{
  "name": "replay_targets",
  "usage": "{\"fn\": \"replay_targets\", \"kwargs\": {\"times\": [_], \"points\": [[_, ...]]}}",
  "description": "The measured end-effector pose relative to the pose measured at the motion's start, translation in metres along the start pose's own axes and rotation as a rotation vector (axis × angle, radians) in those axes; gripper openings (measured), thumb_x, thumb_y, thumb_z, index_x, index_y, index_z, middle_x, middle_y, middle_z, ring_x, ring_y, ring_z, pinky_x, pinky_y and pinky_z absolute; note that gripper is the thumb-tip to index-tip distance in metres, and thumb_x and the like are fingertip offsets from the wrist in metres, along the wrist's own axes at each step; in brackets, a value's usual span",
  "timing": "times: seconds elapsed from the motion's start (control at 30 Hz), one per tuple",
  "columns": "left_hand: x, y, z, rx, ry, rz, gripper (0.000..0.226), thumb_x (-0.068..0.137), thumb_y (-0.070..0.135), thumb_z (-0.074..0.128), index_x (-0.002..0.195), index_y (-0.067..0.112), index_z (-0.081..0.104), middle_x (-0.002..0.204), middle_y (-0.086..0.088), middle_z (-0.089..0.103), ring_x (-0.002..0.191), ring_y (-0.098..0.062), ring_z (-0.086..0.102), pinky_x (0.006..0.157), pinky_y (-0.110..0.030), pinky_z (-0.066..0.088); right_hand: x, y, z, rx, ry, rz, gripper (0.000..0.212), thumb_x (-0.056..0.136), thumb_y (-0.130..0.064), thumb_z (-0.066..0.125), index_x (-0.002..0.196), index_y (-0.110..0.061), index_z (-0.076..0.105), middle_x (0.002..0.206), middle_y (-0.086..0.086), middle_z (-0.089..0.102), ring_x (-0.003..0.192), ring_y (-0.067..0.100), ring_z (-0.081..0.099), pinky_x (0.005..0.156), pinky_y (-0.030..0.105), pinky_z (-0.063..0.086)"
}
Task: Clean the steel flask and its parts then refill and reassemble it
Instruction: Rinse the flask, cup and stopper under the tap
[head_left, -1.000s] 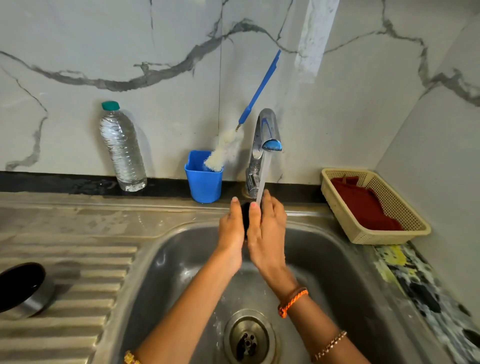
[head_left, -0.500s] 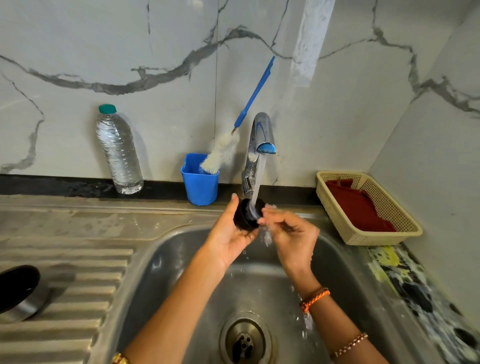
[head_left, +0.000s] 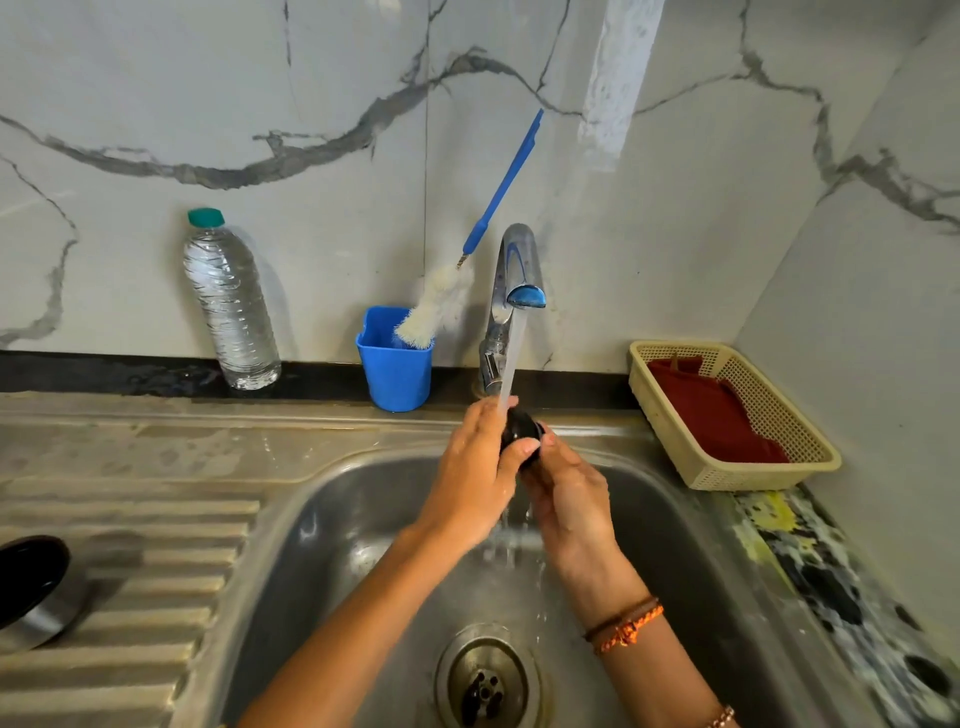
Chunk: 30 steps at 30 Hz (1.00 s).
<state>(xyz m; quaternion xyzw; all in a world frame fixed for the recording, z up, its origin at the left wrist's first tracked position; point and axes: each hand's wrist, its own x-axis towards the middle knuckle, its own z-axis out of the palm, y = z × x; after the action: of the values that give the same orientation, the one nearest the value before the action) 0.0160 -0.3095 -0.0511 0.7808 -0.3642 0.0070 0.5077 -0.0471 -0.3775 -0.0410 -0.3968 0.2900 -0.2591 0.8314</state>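
Two hands grip black flask stopper (head_left: 519, 427) | left hand (head_left: 480, 467), right hand (head_left: 569, 491) | under tap (head_left: 517, 275) stream

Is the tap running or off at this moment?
Running. A stream of water falls from the tap onto the black flask part gripped by the left hand and right hand.

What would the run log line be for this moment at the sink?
step: rinsing | item: black cap | left hand: holds cap | right hand: holds cap | tap: running | sink: wet
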Motion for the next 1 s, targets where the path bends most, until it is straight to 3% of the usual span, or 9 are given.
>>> {"fn": "replay_targets", "kwargs": {"times": [0.2, 0.3, 0.37, 0.47, 0.53, 0.63, 0.73, 0.8, 1.0], "points": [[-0.013, 0.007, 0.0, -0.197, 0.202, -0.253, 0.024, 0.1, 0.027, 0.031, 0.096, 0.013, 0.051, 0.079, 0.002, 0.055, 0.073, -0.012, 0.056, 0.057, -0.007, 0.041, -0.011, 0.021, 0.002, -0.526, 0.193, -0.581, 0.024, 0.078, -0.006, 0.071, 0.102, -0.008, 0.069, 0.091, 0.002, 0.071, 0.078, -0.009, 0.064, 0.076, 0.009, 0.051], [-0.001, 0.011, -0.009, -0.634, 0.155, -0.678, 0.038, 0.1, 0.037, 0.03, 0.082, 0.013, 0.053, 0.066, -0.003, 0.056, 0.056, -0.011, 0.054, 0.043, -0.016, 0.044, -0.008, 0.029, -0.001, -0.746, -0.001, -1.003, 0.037, 0.079, -0.009, 0.069, 0.113, -0.005, 0.055, 0.107, 0.003, 0.062, 0.108, -0.001, 0.053, 0.093, 0.012, 0.044], [0.008, 0.014, -0.021, -0.822, 0.066, -0.891, 0.038, 0.099, 0.039, 0.033, 0.08, 0.012, 0.05, 0.055, -0.003, 0.051, 0.037, -0.01, 0.045, 0.028, -0.014, 0.029, 0.005, 0.028, -0.002, -0.869, -0.18, -1.16, 0.039, 0.083, -0.017, 0.058, 0.119, -0.004, 0.05, 0.117, 0.001, 0.056, 0.118, 0.004, 0.046, 0.1, 0.016, 0.04], [0.021, 0.021, -0.03, -0.784, -0.048, -0.966, 0.036, 0.1, 0.038, 0.03, 0.084, 0.011, 0.047, 0.06, -0.006, 0.049, 0.029, -0.007, 0.036, 0.025, -0.012, 0.021, 0.014, 0.012, 0.01, -0.846, -0.258, -0.903, 0.045, 0.091, -0.037, 0.04, 0.128, -0.014, 0.053, 0.124, -0.002, 0.058, 0.117, 0.006, 0.052, 0.096, 0.021, 0.045], [0.028, 0.027, -0.027, -0.663, 0.002, -0.86, 0.039, 0.101, 0.038, 0.027, 0.084, 0.011, 0.049, 0.065, -0.007, 0.051, 0.039, -0.011, 0.046, 0.03, -0.016, 0.033, 0.016, 0.003, 0.021, -0.796, -0.263, -0.703, 0.035, 0.098, -0.035, 0.033, 0.121, -0.024, 0.056, 0.106, -0.002, 0.066, 0.098, 0.003, 0.06, 0.084, 0.016, 0.048], [0.032, 0.027, -0.014, -0.065, 0.086, -0.441, 0.047, 0.101, 0.038, 0.024, 0.079, 0.009, 0.053, 0.068, -0.006, 0.056, 0.061, -0.018, 0.057, 0.056, -0.026, 0.049, 0.029, -0.002, 0.033, -0.426, -0.086, -0.271, 0.033, 0.1, -0.026, 0.035, 0.111, -0.011, 0.063, 0.089, 0.003, 0.064, 0.084, 0.012, 0.059, 0.075, 0.023, 0.047], [0.029, 0.025, -0.006, 0.535, -0.036, -0.043, 0.045, 0.1, 0.041, 0.027, 0.116, 0.005, 0.049, 0.102, -0.012, 0.054, 0.081, -0.021, 0.057, 0.068, -0.029, 0.048, 0.03, -0.004, 0.028, 0.021, -0.012, 0.321, 0.04, 0.098, -0.041, 0.036, 0.1, -0.011, 0.063, 0.083, 0.009, 0.066, 0.082, 0.021, 0.06, 0.068, 0.032, 0.049], [0.027, 0.018, -0.006, 0.826, -0.189, 0.156, 0.051, 0.099, 0.042, 0.028, 0.135, 0.006, 0.035, 0.126, -0.017, 0.042, 0.104, -0.03, 0.053, 0.08, -0.035, 0.049, 0.022, -0.002, 0.022, 0.092, -0.057, 0.468, 0.037, 0.097, -0.039, 0.037, 0.094, -0.011, 0.062, 0.075, 0.01, 0.069, 0.081, 0.022, 0.059, 0.065, 0.033, 0.05], [0.008, 0.009, -0.022, 0.439, -0.163, 0.096, 0.043, 0.098, 0.031, 0.039, 0.138, 0.019, 0.033, 0.139, -0.006, 0.033, 0.116, -0.024, 0.038, 0.093, -0.032, 0.04, 0.006, -0.018, 0.016, -0.13, -0.07, 0.346, 0.039, 0.101, -0.028, 0.034, 0.116, 0.0, 0.057, 0.087, 0.012, 0.062, 0.075, 0.019, 0.057, 0.068, 0.028, 0.048]]}}
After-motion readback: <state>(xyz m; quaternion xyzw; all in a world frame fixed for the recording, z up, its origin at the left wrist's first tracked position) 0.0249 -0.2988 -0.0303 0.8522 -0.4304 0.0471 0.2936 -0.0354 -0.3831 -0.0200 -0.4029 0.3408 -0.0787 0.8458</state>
